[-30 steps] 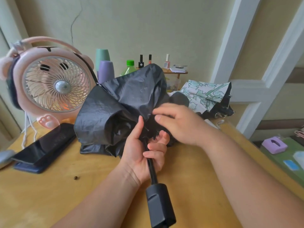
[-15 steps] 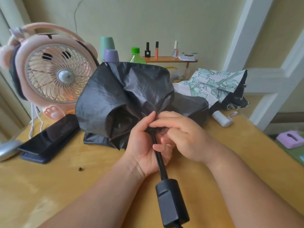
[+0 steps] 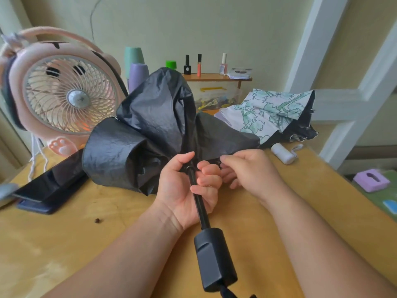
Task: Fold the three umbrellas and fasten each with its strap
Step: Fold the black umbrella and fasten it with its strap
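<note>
A black umbrella [image 3: 148, 130] lies collapsed on the wooden table [image 3: 64, 244], its loose canopy bunched toward the fan and its black handle [image 3: 214, 261] pointing at me. My left hand [image 3: 189, 190] grips the thin shaft just below the canopy, palm up. My right hand [image 3: 249, 171] is beside it on the right, fingers curled and pinching the canopy's lower edge. A second umbrella [image 3: 270, 112], white with green flowers and a black lining, lies unfolded at the back right. No third umbrella shows.
A pink cat-shaped fan [image 3: 62, 93] stands at the back left, with a dark phone [image 3: 53, 181] lying before it. A white roller [image 3: 283, 153] lies near the right edge. Cups, a small shelf [image 3: 214, 77] with nail polish bottles and a clear box stand behind.
The black canopy has been pulled in and stands taller and narrower. My right hand slid from over the shaft to the canopy's right-hand edge. My left hand keeps its hold on the shaft.
</note>
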Available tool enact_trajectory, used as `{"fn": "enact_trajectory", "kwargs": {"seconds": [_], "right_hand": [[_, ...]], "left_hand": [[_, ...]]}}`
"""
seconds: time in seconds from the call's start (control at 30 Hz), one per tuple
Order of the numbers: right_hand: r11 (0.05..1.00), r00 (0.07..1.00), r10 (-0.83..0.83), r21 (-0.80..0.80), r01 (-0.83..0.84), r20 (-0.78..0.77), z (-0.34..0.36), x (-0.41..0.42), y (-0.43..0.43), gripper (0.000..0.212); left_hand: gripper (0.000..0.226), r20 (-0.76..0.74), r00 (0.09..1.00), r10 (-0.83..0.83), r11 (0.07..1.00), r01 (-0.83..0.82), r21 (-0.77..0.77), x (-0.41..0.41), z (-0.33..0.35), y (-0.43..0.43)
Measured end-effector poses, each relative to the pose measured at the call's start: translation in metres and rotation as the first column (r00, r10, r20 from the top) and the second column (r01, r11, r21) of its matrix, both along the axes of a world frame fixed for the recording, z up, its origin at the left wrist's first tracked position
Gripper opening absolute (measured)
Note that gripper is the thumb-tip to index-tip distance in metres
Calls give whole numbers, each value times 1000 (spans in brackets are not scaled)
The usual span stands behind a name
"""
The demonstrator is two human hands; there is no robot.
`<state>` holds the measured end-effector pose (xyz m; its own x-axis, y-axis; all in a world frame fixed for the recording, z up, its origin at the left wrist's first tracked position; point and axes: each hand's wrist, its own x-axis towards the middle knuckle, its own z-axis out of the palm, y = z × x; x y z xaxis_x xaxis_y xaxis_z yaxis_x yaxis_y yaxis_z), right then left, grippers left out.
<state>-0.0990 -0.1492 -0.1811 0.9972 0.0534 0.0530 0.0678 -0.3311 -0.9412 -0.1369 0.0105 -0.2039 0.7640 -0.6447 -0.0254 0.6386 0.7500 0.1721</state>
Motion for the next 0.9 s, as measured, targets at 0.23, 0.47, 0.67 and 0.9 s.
{"fn": "enact_trajectory", "kwargs": {"seconds": [0.23,0.47,0.67,0.9], "right_hand": [[981,996,-43,190,28,75,1,-3,6,17],[962,997,-74,264,71,2,5,-6,20,19],[969,992,75,243,-49,-98,13,-15,25,11],[984,989,61,-176,-36,138,8,-15,25,19]], "left_hand": [[25,-35,998,43,992,-39,120,2,5,0],[43,14,999,37,983,-39,180,3,6,0],[40,83,996,30,973,-48,227,4,3,0],[52,68,991,112,943,-127,309,11,-2,-5]]}}
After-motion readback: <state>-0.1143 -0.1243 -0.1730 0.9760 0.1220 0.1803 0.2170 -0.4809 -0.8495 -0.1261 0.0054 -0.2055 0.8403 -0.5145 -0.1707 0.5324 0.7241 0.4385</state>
